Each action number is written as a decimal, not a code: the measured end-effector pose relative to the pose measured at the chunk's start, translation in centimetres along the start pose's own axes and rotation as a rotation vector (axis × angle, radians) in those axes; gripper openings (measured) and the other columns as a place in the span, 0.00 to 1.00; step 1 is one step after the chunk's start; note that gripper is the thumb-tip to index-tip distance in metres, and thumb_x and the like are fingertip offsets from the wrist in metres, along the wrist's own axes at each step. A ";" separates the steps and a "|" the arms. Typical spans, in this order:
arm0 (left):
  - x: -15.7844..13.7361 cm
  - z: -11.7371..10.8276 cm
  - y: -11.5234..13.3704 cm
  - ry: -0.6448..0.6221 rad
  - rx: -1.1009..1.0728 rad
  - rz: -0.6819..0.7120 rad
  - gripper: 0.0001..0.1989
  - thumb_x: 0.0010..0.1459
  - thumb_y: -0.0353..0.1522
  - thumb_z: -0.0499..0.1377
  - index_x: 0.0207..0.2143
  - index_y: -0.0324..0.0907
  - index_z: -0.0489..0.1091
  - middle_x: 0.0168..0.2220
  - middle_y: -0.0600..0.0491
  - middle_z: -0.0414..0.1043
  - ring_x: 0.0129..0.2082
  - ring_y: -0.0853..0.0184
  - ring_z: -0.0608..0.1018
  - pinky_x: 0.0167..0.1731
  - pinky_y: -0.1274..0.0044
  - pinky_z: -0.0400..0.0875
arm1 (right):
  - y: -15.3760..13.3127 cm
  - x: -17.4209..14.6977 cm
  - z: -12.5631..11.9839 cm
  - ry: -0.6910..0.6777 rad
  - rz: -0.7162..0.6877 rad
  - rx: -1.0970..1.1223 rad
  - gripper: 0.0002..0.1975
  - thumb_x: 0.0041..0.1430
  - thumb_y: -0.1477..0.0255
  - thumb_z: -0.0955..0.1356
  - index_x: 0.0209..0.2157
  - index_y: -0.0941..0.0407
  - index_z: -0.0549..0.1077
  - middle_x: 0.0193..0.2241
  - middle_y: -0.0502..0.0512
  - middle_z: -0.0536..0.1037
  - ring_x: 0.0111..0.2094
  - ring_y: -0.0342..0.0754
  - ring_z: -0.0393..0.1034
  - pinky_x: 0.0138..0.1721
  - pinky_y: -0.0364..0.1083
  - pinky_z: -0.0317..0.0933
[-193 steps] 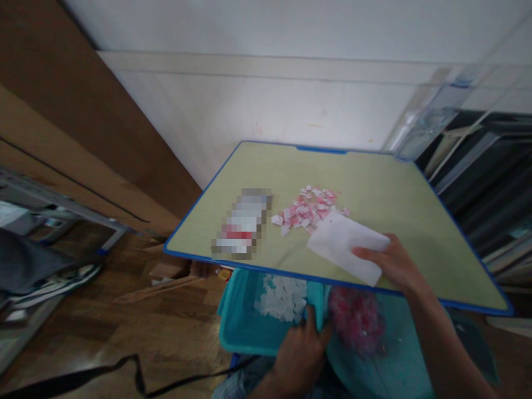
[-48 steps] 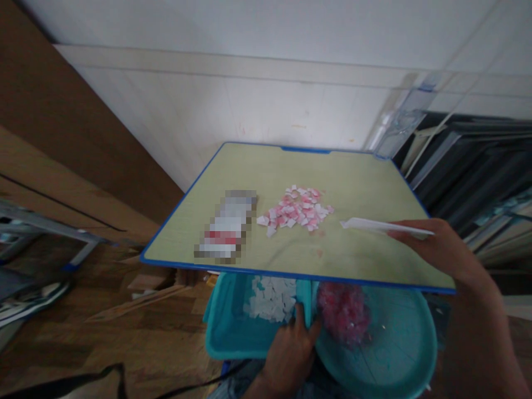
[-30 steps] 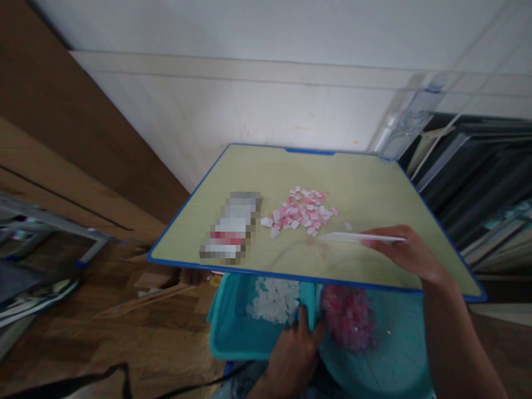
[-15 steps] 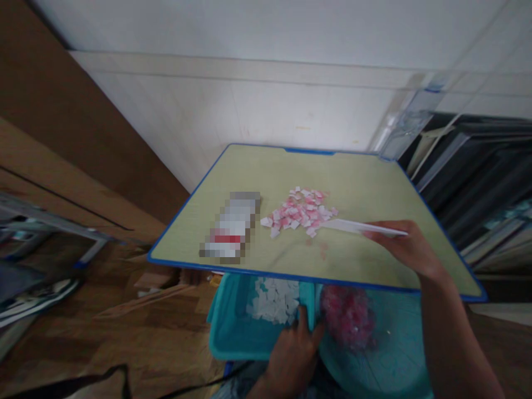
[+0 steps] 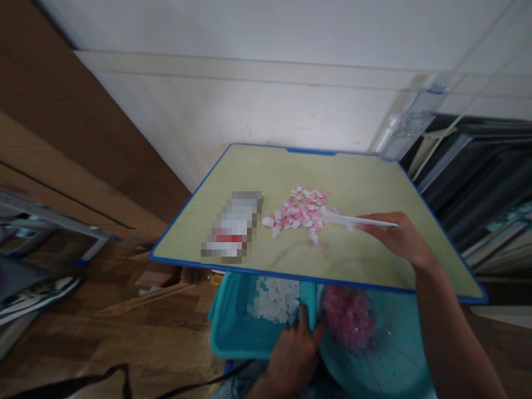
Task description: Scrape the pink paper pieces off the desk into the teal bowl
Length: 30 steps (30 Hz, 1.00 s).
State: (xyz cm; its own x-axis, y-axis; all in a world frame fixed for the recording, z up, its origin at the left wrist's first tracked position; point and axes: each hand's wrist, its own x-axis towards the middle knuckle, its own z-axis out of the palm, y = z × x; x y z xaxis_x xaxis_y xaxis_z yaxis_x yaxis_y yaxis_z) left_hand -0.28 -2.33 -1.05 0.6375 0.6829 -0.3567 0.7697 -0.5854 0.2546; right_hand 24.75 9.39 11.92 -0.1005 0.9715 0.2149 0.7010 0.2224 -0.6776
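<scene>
I see my right hand (image 5: 399,238) pinching a thin white card (image 5: 353,221) by its near end, fingers closed on it. The card is long and flat, and I see it almost edge-on. Its long side runs left to right across the table (image 5: 374,183), and its free end points left, touching the right edge of the paper bits (image 5: 301,213). Those bits are small pink and white squares, lying in a loose heap near the middle of the table. The table top is smooth and pale yellow-green with a blue rim. A blurred-out flat thing (image 5: 233,227) lies to the left of the heap. Below the near edge of the table I see two teal plastic tubs. The square tub (image 5: 233,338) on the left holds white paper bits. The round tub (image 5: 399,354) on the right holds a pile of pink bits. My left hand (image 5: 295,354) is curled over the spot where the two tubs meet, gripping the square tub's rim.
</scene>
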 end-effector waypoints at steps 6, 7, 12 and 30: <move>0.0 0.2 0.0 0.016 -0.019 -0.003 0.26 0.56 0.26 0.48 0.57 0.51 0.53 0.57 0.37 0.48 0.37 0.59 0.74 0.33 0.67 0.70 | -0.9 -0.5 -0.8 -0.105 0.002 -0.016 0.15 0.53 0.62 0.65 0.35 0.56 0.78 0.33 0.54 0.80 0.32 0.51 0.75 0.34 0.45 0.67; 0.0 0.2 0.0 0.012 -0.021 -0.002 0.26 0.56 0.26 0.48 0.57 0.51 0.53 0.58 0.36 0.48 0.37 0.58 0.74 0.33 0.67 0.70 | -1.1 -0.7 -1.0 -0.079 0.013 -0.012 0.15 0.53 0.62 0.65 0.35 0.56 0.78 0.33 0.54 0.80 0.33 0.51 0.75 0.34 0.45 0.67; 0.0 0.3 0.0 0.016 -0.020 0.000 0.26 0.55 0.26 0.49 0.56 0.51 0.54 0.58 0.36 0.48 0.37 0.57 0.74 0.33 0.66 0.70 | -1.4 -1.5 -1.5 -0.153 -0.005 -0.030 0.15 0.54 0.63 0.65 0.37 0.57 0.78 0.33 0.55 0.80 0.33 0.51 0.74 0.34 0.45 0.67; -0.1 -0.1 0.0 0.004 -0.015 0.005 0.26 0.56 0.26 0.48 0.57 0.51 0.52 0.57 0.36 0.49 0.37 0.58 0.74 0.33 0.67 0.70 | -1.8 -2.0 -0.4 -0.023 0.080 -0.094 0.15 0.54 0.62 0.65 0.36 0.55 0.78 0.33 0.56 0.80 0.31 0.53 0.75 0.30 0.47 0.67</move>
State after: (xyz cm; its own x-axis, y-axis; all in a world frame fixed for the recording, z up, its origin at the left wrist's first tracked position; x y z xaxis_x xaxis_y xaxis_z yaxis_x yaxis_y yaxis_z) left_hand -0.32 -2.35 -0.92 0.6413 0.6819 -0.3516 0.7670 -0.5823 0.2695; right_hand 23.98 7.01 13.05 -0.0574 0.9876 0.1461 0.7706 0.1369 -0.6224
